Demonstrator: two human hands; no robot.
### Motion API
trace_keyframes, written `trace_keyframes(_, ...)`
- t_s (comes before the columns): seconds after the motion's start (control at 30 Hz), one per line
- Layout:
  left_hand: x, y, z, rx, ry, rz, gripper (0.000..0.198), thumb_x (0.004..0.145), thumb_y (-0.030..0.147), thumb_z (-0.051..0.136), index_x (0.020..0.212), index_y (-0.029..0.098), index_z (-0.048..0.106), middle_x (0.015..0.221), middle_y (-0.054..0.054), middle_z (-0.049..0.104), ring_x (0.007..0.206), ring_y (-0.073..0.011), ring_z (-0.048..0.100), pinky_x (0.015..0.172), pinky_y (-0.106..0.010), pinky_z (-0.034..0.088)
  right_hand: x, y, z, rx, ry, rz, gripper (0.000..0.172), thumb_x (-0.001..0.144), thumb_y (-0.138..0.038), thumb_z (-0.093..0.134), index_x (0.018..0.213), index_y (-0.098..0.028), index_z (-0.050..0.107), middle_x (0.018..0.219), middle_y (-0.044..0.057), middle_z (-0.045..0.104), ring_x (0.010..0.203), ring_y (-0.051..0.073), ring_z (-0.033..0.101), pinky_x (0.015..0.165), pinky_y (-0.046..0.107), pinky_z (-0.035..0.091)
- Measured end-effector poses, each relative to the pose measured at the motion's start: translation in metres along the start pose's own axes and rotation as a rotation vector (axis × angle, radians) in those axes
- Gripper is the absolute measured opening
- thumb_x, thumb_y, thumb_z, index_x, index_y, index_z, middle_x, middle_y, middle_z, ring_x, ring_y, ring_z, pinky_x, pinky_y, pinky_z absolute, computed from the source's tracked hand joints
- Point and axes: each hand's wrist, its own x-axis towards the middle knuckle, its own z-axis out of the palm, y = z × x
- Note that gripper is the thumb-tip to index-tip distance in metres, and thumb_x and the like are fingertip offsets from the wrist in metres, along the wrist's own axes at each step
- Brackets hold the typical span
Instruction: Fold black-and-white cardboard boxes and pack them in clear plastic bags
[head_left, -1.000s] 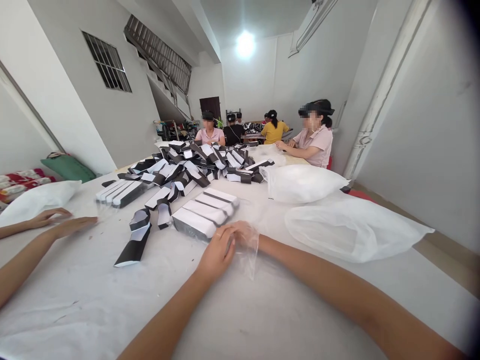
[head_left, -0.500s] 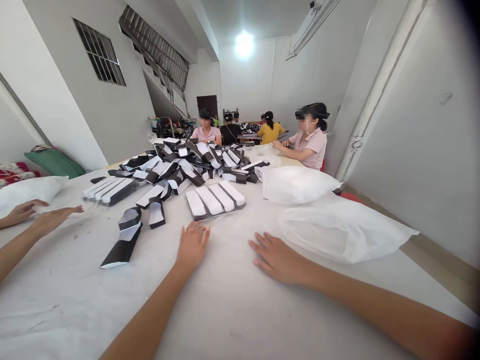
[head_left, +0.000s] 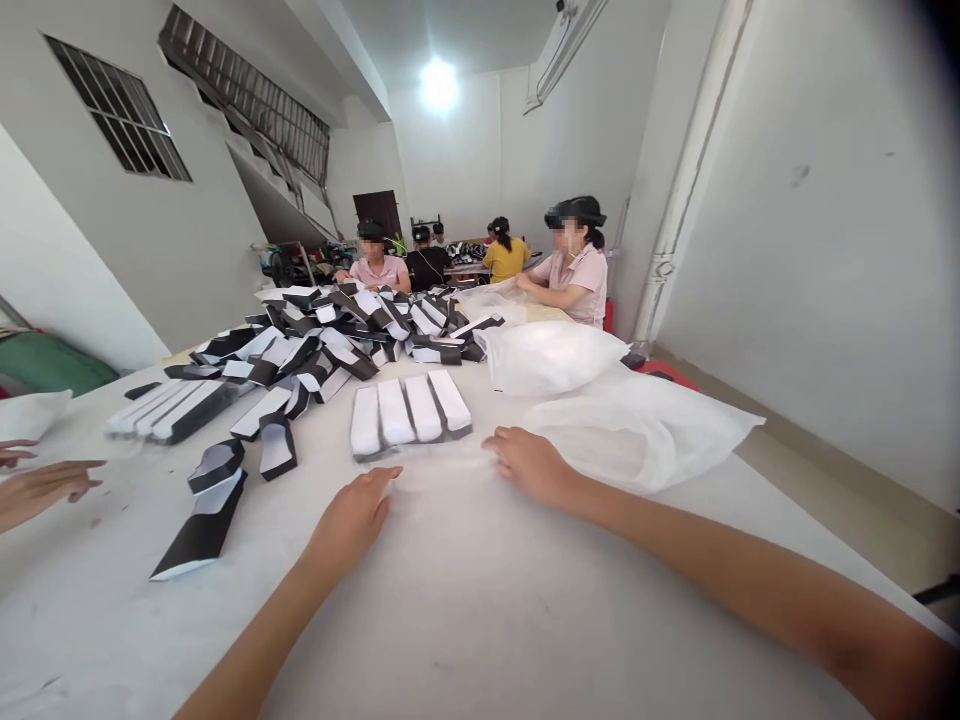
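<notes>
In front of me on the white-covered table lies a clear plastic pack of several white, dark-edged pieces [head_left: 405, 412] side by side. My left hand [head_left: 351, 518] is just below the pack's near edge, fingers stretched out and holding nothing that I can see. Off the pack's right corner, my right hand [head_left: 531, 464] hovers over or rests on the cloth with its fingers slightly bent; I see nothing in it. Between the hands and the pack, thin clear film is hard to make out. A white translucent bag [head_left: 675, 425] lies beyond my right wrist.
A heap of black and white folded pieces [head_left: 330, 340] fills the table's far left, with a second pack [head_left: 172, 408] before it. Loose pieces [head_left: 206, 515] lie nearer. A full white bag [head_left: 551, 352] stands right. Another person's hand [head_left: 49, 490] reaches in at left; co-workers sit beyond.
My view has swung to the right. My right hand has moved forward toward the pack's right corner, its fingers closer together. The pack sits straighter. The other person's hands have shifted leftward in view.
</notes>
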Motion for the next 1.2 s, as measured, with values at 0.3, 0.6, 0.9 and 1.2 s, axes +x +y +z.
trace_keyframes(0.3,-0.064,-0.015,-0.030,-0.048,-0.212,0.010,0.044,0.081,0.042,0.057,0.125,0.042,0.062,0.136,0.002,0.057,0.124,-0.0313,0.054,0.099,-0.047,0.049,-0.052,0.011,-0.047,0.076,-0.266,-0.224,0.015,0.082,-0.024,0.061,0.091,-0.025,0.073,0.113,0.007,0.067,0.100,0.027,0.059,0.079,0.038,0.049)
trace_keyframes(0.6,-0.001,0.035,-0.042,-0.148,0.037,0.172,0.039,0.095,0.036,0.038,0.126,0.033,0.062,0.122,-0.002,0.066,0.111,-0.0252,0.062,0.094,-0.036,0.051,0.007,-0.024,-0.071,0.311,-0.043,-0.259,0.036,0.093,-0.030,0.042,0.118,-0.028,0.067,0.106,0.003,0.071,0.097,0.024,0.063,0.087,0.038,0.048)
trace_keyframes(0.9,-0.009,0.008,0.028,-0.076,-0.079,0.203,0.060,0.091,0.051,0.050,0.146,0.030,0.040,0.152,-0.004,0.039,0.140,-0.0258,0.035,0.117,-0.043,0.025,0.003,-0.003,0.024,0.238,-0.310,-0.317,0.061,0.096,-0.051,0.042,0.150,-0.024,0.033,0.156,0.007,0.029,0.145,0.026,0.023,0.118,0.046,0.012)
trace_keyframes(1.2,-0.021,-0.006,0.021,-0.030,-0.108,0.194,0.065,0.090,0.057,0.047,0.148,0.031,0.034,0.155,-0.002,0.031,0.142,-0.0241,0.030,0.119,-0.041,0.019,-0.010,0.010,0.014,0.199,-0.397,-0.251,0.073,0.091,-0.065,0.041,0.153,-0.032,0.019,0.160,0.002,0.016,0.148,0.026,0.008,0.119,0.048,0.001)
